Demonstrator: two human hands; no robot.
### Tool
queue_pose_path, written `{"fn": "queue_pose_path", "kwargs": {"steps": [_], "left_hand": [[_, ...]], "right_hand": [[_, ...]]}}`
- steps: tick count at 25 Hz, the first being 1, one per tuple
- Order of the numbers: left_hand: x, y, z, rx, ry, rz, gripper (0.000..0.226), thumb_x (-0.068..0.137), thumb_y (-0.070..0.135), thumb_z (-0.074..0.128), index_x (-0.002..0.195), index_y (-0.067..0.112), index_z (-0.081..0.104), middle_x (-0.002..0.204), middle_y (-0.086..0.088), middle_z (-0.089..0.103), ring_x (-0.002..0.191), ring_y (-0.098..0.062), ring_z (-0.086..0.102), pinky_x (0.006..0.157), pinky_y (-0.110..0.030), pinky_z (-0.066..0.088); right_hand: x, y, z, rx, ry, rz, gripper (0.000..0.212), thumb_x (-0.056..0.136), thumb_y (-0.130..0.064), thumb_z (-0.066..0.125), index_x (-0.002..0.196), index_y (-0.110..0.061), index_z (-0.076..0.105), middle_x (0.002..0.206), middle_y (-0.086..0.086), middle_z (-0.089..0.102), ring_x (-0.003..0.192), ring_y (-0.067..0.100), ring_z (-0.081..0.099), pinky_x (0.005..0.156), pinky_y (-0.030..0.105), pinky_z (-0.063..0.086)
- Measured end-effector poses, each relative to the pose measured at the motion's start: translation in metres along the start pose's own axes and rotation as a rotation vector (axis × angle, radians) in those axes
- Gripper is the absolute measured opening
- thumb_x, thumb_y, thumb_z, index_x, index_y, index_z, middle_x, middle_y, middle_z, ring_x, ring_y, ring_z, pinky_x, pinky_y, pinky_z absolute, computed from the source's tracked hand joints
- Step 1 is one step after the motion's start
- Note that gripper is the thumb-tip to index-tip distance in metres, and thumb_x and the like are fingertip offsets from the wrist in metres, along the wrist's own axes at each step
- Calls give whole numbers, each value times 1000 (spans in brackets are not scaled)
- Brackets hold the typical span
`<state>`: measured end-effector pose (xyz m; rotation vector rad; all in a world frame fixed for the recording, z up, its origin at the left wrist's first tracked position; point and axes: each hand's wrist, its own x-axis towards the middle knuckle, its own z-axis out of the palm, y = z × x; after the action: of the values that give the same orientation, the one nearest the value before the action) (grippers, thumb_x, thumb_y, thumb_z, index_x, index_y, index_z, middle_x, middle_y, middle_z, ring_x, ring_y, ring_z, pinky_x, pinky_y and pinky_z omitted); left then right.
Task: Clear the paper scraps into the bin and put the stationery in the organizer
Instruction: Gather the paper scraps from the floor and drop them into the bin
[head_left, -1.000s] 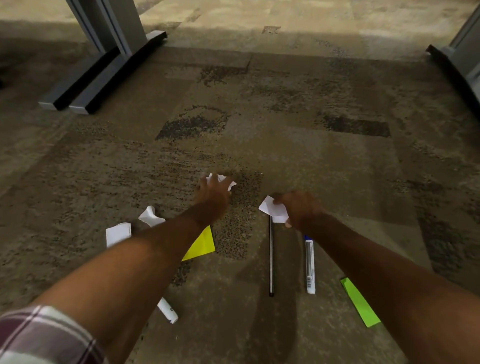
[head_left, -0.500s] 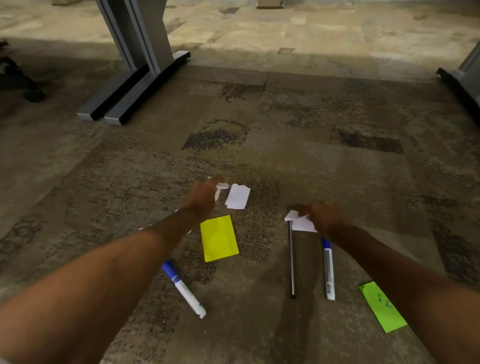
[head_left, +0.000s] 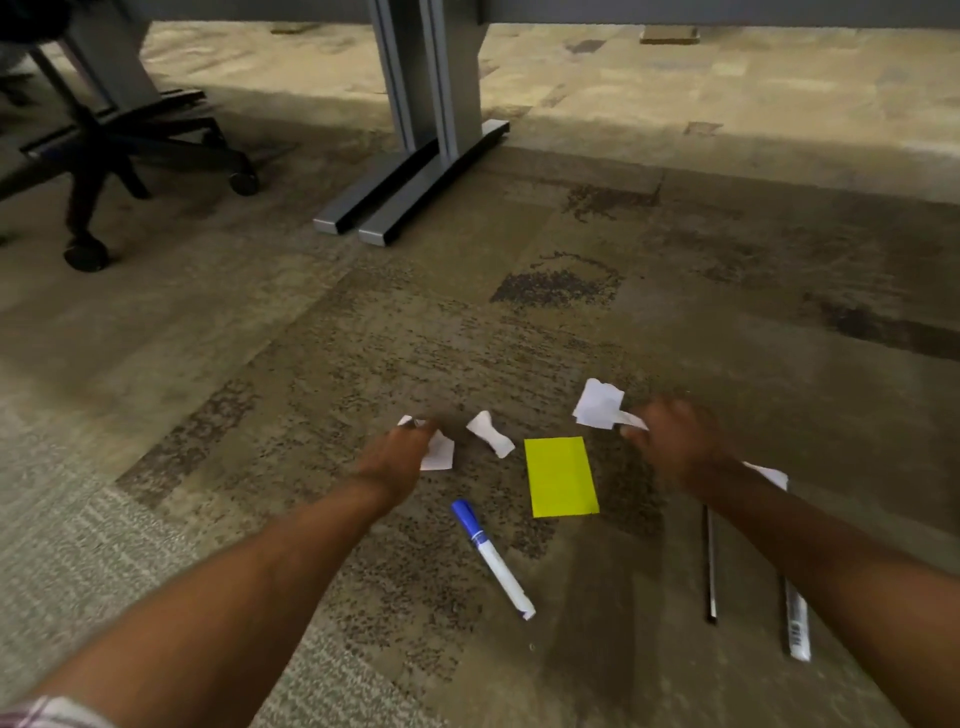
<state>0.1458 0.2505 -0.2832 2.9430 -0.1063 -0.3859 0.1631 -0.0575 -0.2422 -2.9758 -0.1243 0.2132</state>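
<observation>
Carpet (head_left: 311, 519), mottled brown, carries all the litter; neither bin nor organizer is in view. Step in hand, as judged: gathering paper scraps, with both hands down at floor level.

Left hand (head_left: 400, 460): fingers curled down over a white scrap (head_left: 440, 453), which shows on either side of the fingertips. The grip reads as closed on the paper.

Right hand (head_left: 675, 447): blurred. Its fingertips meet the near edge of a torn scrap (head_left: 597, 404) lying just ahead of them. Whether the fingers have closed on it cannot be told.

Between the hands: a twisted scrap (head_left: 491, 440) lies just beside the left fingertips, on their inner side. A yellow note (head_left: 561, 477) lies flat between the two wrists. The corner of a further scrap (head_left: 769, 474) shows from under the right wrist.

Stationery: a blue-capped marker (head_left: 491, 558) lies behind the left hand, alongside the inner face of that forearm. A black pen (head_left: 710, 566) and a second marker (head_left: 797, 623) lie along the right forearm, the latter partly hidden by it.

Next move, as judged:
1. Secure the torn scrap with a pinch at its edge, since thin paper lies close on carpet pile.
2. Collect the twisted scrap, the note and the hidden scrap.
3. Locate the bin before releasing anything.
4. Leave the markers and the pen for the organizer step.
</observation>
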Motion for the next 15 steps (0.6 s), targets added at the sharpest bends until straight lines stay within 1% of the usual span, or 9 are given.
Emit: {"fn": "queue_pose_path", "kwargs": {"steps": [3, 6, 9, 11, 13, 15], "left_hand": [[-3, -3, 9, -133, -30, -10, 57, 91, 22, 55, 144, 17, 34, 148, -10, 42, 134, -29, 42, 109, -38, 38], [-4, -2, 14, -127, -35, -10, 58, 90, 27, 58, 142, 16, 35, 148, -11, 39, 134, -32, 39, 108, -42, 38], [-4, -4, 17, -35, -57, -25, 50, 95, 25, 50, 141, 14, 36, 150, -15, 33, 134, -36, 36, 106, -48, 39], [-5, -4, 20, 56, -76, -1, 47, 97, 23, 44, 142, 15, 33, 153, -17, 27, 136, -39, 31, 106, -50, 38], [-5, -5, 21, 95, -96, 23, 43, 99, 21, 38, 141, 16, 31, 153, -19, 24, 136, -42, 28, 106, -51, 36], [-5, -6, 20, 122, -135, 34, 42, 100, 18, 31, 141, 14, 29, 155, -22, 20, 139, -46, 24, 108, -53, 34]], "right_hand": [[15, -44, 12, 71, 7, -94, 31, 91, -34, 54, 112, -11, 62, 119, 12, 62, 116, 31, 57, 92, 38, 44], [29, -88, 23, 12, -73, -148, 40, 93, -39, 49, 119, -11, 60, 127, 12, 58, 122, 29, 52, 95, 37, 42], [35, -122, 39, 18, -159, -232, 50, 88, -47, 54, 121, -9, 58, 128, 14, 57, 120, 31, 53, 95, 38, 45], [33, -136, 48, -30, -152, -282, 56, 85, -52, 56, 121, -9, 57, 128, 14, 58, 119, 31, 54, 95, 38, 45], [30, -144, 55, -74, -121, -309, 52, 85, -48, 57, 121, -11, 56, 127, 14, 57, 119, 32, 53, 97, 40, 44], [27, -149, 57, -115, -110, -318, 41, 90, -37, 53, 123, -12, 56, 129, 14, 57, 120, 33, 52, 100, 41, 43]]}}
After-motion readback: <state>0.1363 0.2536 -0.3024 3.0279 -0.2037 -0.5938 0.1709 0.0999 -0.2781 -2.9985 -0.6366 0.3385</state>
